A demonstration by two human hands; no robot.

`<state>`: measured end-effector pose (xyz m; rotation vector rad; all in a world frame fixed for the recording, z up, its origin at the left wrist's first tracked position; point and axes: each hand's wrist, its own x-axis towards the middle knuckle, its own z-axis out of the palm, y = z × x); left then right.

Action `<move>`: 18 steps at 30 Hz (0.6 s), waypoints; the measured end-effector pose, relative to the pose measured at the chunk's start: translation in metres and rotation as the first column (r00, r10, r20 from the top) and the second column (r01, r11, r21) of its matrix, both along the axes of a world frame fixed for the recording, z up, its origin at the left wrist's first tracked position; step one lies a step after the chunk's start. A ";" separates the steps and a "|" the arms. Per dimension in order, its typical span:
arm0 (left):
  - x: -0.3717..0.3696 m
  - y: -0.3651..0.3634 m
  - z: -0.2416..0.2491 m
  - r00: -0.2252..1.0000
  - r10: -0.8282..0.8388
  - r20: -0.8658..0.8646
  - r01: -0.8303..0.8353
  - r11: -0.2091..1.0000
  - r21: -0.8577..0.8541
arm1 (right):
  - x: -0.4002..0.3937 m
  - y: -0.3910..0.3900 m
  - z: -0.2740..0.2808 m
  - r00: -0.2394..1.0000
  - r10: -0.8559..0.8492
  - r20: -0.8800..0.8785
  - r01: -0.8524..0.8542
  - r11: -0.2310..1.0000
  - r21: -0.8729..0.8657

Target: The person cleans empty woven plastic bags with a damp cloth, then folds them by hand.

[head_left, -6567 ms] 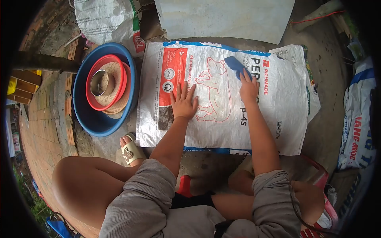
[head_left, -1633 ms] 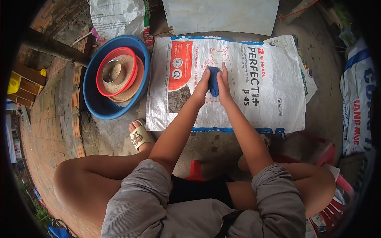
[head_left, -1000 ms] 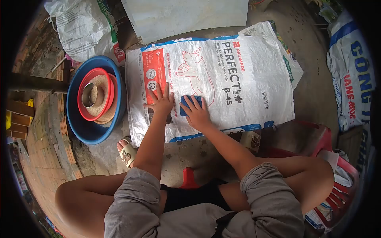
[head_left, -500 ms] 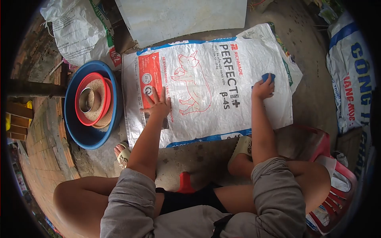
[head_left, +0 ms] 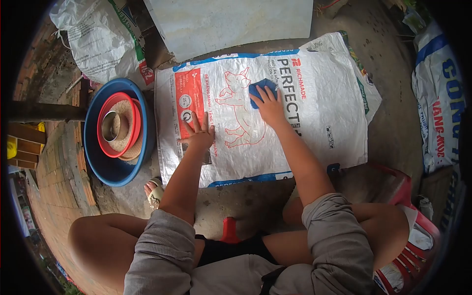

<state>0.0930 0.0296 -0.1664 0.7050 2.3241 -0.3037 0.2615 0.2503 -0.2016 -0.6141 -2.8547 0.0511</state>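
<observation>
A white printed feed sack (head_left: pixel 314 130) with a pig drawing lies flat on the ground before me. My left hand (head_left: pixel 198 137) rests on its red panel with fingers spread, holding nothing. Near the sack's middle, beside the big black lettering, my right hand (head_left: pixel 272 109) presses a blue cloth (head_left: pixel 254 91) against the surface. The fingers lie over the cloth and cover part of it.
Left of the sack, a blue basin (head_left: pixel 92 152) holds a red bowl (head_left: pixel 102 144) of pale grains with a metal cup (head_left: pixel 111 126). A pale board (head_left: pixel 231 24) lies beyond. Other sacks stand at back left (head_left: pixel 96 44) and right (head_left: pixel 435 105). A red plastic chair (head_left: pixel 404 187) is at lower right.
My right hand has swept left across the sack with the blue cloth, from the right part to the middle. My left hand stays on the red panel. The view has shifted slightly.
</observation>
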 end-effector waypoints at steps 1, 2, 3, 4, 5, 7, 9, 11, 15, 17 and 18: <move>-0.001 0.001 0.000 1.000 0.007 -0.001 -0.007 1.000 -0.001 | 0.017 0.028 -0.001 0.986 -0.164 0.030 0.162 0.985 0.049; -0.001 0.001 0.000 1.000 0.005 0.005 -0.005 1.000 -0.002 | 0.039 0.055 0.003 0.944 -0.322 0.076 0.313 0.944 0.105; -0.001 0.001 0.000 1.000 0.003 0.011 -0.003 1.000 -0.005 | 0.070 0.098 -0.017 0.938 -0.348 0.007 0.344 0.930 0.129; -0.001 0.000 0.002 1.000 0.005 0.022 -0.005 1.000 -0.001 | 0.087 0.105 0.013 0.905 -0.404 0.134 0.371 0.903 0.217; -0.002 0.000 0.003 1.000 0.013 0.024 -0.013 1.000 -0.006 | 0.100 0.121 0.020 0.865 -0.484 0.136 0.425 0.849 0.314; -0.002 0.001 0.003 0.999 0.010 0.034 -0.010 1.000 -0.001 | 0.112 0.142 0.030 0.595 -0.803 0.039 0.774 0.585 0.243; -0.003 0.001 0.003 0.999 0.013 0.037 -0.014 1.000 0.007 | 0.105 0.153 0.051 0.235 -0.970 -0.068 0.942 0.245 -0.228; -0.002 0.000 0.002 1.000 0.008 0.027 -0.009 1.000 0.023 | 0.095 0.149 0.047 0.352 -0.898 -0.265 0.863 0.420 -0.280; -0.003 -0.001 0.002 0.999 0.018 0.038 -0.020 0.999 0.031 | 0.020 0.092 0.047 0.484 -0.581 -0.654 0.454 0.806 -0.380; -0.003 -0.001 0.002 0.999 0.016 0.042 -0.018 0.999 0.035 | -0.026 0.040 0.051 0.415 -0.590 -0.693 0.155 0.796 -0.585; -0.003 -0.001 0.002 0.999 0.014 0.042 -0.015 0.999 0.034 | -0.044 0.014 0.050 0.406 -0.662 -0.630 0.093 0.716 -0.692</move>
